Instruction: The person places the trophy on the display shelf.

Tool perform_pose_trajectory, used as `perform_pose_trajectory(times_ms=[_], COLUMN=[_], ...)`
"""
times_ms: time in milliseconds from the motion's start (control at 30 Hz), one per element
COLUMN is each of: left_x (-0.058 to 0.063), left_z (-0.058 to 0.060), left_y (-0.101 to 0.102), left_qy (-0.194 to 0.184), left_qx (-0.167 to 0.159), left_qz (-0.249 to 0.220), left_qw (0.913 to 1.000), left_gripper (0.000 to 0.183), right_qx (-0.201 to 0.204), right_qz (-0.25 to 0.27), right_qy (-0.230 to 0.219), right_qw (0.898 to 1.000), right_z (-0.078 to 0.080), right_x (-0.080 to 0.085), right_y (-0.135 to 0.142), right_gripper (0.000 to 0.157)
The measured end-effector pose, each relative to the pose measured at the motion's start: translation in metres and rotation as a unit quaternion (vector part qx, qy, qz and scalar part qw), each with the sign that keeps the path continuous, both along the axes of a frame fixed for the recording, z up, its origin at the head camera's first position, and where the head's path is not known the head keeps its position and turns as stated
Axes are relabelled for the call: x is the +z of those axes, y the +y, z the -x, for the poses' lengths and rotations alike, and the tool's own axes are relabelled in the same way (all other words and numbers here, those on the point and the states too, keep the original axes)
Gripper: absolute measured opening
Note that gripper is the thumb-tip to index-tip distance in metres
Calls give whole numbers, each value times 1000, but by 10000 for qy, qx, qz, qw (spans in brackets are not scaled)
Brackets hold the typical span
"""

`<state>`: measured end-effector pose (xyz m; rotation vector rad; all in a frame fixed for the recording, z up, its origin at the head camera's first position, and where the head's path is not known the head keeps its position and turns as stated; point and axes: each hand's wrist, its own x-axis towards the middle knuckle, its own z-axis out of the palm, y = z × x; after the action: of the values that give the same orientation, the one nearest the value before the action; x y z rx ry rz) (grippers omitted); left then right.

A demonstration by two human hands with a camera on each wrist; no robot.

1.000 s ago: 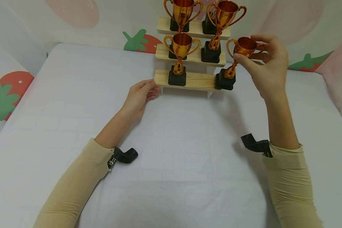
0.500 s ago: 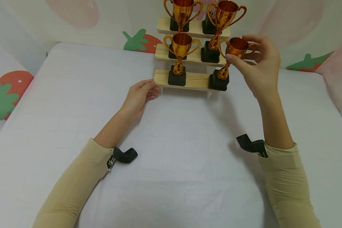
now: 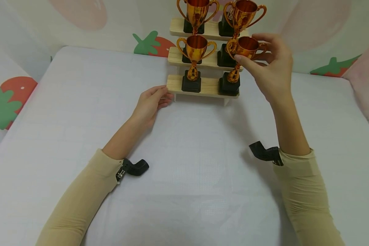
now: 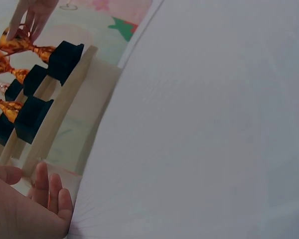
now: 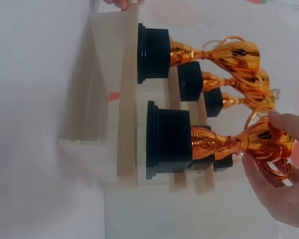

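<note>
My right hand [image 3: 275,70] holds a small gold trophy cup [image 3: 229,84] by its bowl, thumb on the near side and fingers around the far handle. Its black square base is at the right end of the lowest tier of a wooden display stand [image 3: 209,86]; in the right wrist view the trophy [image 5: 172,141] is close over that board. At the tier's left end, my left hand [image 3: 150,104] pinches the board between thumb and fingers, also seen in the left wrist view. Another gold trophy [image 3: 191,82] stands upright on the same tier, toward the left.
Two higher tiers behind carry several more trophies, among them a tall one [image 3: 243,15] right behind the held cup. A white cloth [image 3: 187,164] covers the table. A patterned curtain [image 3: 123,20] hangs close behind the stand. Black wrist cameras [image 3: 265,152] stick out from both sleeves.
My right hand has moved left with the trophy, bringing its base from past the board's right end to over it. The left hand and the stand have stayed put.
</note>
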<state>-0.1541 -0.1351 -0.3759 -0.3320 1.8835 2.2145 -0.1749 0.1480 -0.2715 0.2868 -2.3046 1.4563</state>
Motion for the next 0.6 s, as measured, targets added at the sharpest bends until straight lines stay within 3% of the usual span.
perform_pose_trajectory(times_ms=[600], left_x=[-1], left_z=[-1], left_y=[0], left_qy=[19], left_qx=[8], left_qz=[-28], left_qw=[10000], left_gripper=[43], right_qx=[60], right_qz=[-93], right_qy=[-274], right_qw=[9996], right_z=[2], right_x=[-5], right_y=[-6], right_gripper=[49])
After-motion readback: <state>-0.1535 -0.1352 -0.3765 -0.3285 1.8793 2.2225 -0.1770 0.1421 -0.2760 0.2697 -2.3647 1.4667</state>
